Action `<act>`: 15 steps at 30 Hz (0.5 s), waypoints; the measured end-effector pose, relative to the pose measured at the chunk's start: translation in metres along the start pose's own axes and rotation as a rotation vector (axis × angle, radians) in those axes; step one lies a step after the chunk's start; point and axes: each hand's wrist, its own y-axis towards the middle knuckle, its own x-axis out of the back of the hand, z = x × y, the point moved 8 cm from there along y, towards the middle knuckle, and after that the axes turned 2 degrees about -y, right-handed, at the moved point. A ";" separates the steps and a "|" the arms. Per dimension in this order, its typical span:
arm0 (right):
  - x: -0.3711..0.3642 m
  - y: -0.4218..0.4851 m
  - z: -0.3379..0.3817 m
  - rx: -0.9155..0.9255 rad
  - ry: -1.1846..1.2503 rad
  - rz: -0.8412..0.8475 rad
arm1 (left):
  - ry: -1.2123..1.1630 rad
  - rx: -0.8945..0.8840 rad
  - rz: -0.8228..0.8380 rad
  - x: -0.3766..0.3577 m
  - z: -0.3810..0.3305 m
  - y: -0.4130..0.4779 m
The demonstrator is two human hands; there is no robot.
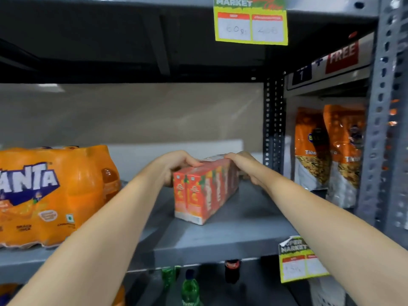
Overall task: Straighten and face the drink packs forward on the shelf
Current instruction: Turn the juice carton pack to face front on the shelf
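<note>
Head view: Fanta pack [50,195] beside juice pack [205,191].

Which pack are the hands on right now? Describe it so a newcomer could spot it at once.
On the grey metal shelf, right of the big orange Fanta bottle pack, stands a red-orange juice carton multipack. The left hand and right hand grip its top. Unlike its neighbours, it is small, boxy and angled, narrow end forward.
</note>
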 end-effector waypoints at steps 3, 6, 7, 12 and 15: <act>0.020 -0.010 -0.008 0.061 -0.074 -0.112 | 0.054 -0.014 0.022 0.005 -0.006 0.003; 0.036 -0.040 -0.003 0.082 -0.291 -0.233 | 0.116 0.000 0.001 0.013 -0.004 0.007; 0.043 -0.048 -0.002 0.081 -0.364 -0.303 | 0.141 -0.004 -0.008 0.015 -0.002 0.007; 0.054 -0.085 0.009 0.130 -0.579 -0.483 | 0.175 -0.010 -0.023 0.021 0.002 0.009; 0.057 -0.099 0.013 0.140 -0.609 -0.533 | 0.193 0.016 -0.036 0.023 0.001 0.007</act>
